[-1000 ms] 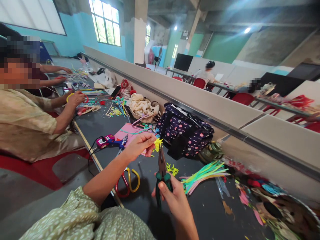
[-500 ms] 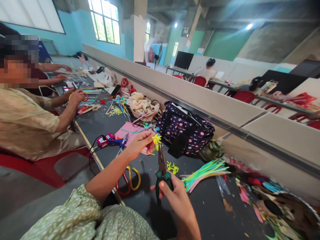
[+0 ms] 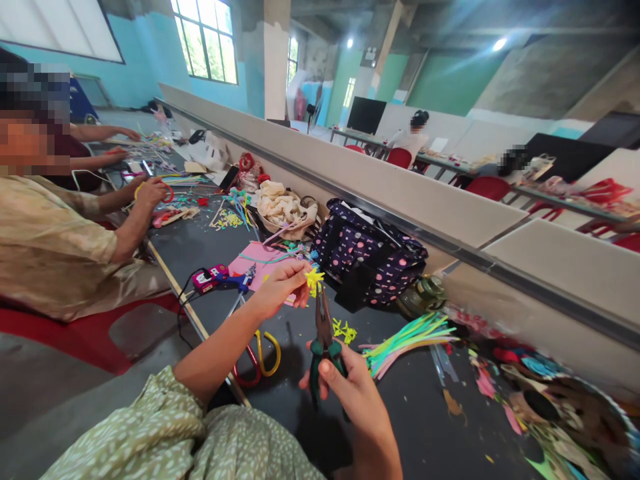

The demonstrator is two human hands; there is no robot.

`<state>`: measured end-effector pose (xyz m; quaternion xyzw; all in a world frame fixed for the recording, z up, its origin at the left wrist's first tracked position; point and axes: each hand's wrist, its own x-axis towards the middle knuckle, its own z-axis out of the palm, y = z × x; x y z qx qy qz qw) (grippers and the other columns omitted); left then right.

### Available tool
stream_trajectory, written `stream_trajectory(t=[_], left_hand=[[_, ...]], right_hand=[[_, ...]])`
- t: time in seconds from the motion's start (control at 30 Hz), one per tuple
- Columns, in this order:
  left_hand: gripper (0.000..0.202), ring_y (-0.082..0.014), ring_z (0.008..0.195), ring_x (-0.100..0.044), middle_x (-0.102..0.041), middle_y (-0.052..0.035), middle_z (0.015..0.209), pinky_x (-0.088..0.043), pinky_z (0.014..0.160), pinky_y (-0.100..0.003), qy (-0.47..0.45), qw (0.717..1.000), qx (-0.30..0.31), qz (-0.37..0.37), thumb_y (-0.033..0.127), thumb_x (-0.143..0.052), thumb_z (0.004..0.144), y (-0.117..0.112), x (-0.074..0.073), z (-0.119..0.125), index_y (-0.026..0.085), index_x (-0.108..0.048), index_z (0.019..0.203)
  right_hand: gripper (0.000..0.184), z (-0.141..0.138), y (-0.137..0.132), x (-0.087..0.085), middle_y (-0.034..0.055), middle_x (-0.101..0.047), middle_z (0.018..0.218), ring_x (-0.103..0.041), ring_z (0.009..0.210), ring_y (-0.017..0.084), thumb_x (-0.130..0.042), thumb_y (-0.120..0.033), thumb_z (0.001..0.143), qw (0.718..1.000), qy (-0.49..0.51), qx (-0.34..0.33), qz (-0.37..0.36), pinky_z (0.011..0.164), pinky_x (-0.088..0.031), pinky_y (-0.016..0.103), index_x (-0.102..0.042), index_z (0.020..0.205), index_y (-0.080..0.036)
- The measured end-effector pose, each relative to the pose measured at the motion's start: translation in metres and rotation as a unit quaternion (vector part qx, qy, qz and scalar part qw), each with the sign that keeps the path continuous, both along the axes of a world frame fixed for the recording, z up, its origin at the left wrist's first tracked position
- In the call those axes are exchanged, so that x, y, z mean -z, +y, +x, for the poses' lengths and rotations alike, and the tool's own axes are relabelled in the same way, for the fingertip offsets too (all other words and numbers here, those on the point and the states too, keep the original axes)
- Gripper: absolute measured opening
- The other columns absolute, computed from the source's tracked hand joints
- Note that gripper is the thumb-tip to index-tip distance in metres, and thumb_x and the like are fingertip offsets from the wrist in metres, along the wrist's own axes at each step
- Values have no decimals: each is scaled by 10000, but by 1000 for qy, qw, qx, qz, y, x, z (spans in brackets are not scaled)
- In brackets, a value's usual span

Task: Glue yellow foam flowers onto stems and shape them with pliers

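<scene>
Dark desk (image 3: 425, 417) lies below stiff-looking green-handled pliers (image 3: 323, 327), the grip of the right hand (image 3: 353, 387) wrapped round their handles. Just beyond their tips, the left hand (image 3: 286, 288) pinches a yellow flower-like piece (image 3: 315, 279), probably light, soft, easily crushed; best held by its edge.

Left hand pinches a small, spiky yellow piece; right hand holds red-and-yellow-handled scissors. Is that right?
Not quite: the head view shows the right hand holding green-handled metal pliers; the scissors lie on the black tabletop. The left hand does pinch the yellow piece.
</scene>
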<state>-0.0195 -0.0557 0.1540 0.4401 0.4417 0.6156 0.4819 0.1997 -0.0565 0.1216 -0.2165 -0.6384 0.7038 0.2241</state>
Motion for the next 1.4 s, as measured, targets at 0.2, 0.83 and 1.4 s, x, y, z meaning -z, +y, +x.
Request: stream_trajectory(t=[0.2, 0.83, 1.4], left_hand=[[362, -87, 408, -517, -569, 22, 516, -318, 405, -176, 0, 1000, -1, 0, 515, -622, 817, -2, 1, 2, 170, -521, 781], [362, -61, 370, -461, -530, 33, 472, -276, 387, -174, 15, 1000, -9, -5, 494, -567, 866, -4, -2, 4, 155, -541, 743], [289, -59, 393, -487, -514, 63, 555, -304, 375, -157, -33, 997, -44, 46, 373, -698, 788, 2, 9, -3, 163, -565, 936]], right_hand=[[480, 0, 0, 0, 8, -615, 570, -564, 523, 148, -594, -542, 874, 1000, -22, 7, 2, 555, -423, 254, -593, 1089, -113], [281, 2, -1, 9, 6, -665, 685, -579, 645, 153, -537, -452, 931, 975, -114, 92, 165, 627, -409, 239, -594, 965, -178], [407, 8, 1, 5, 45, -690, 704, -511, 538, 109, -576, -472, 913, 999, -22, 23, 12, 597, -429, 233, -570, 1135, -131]])
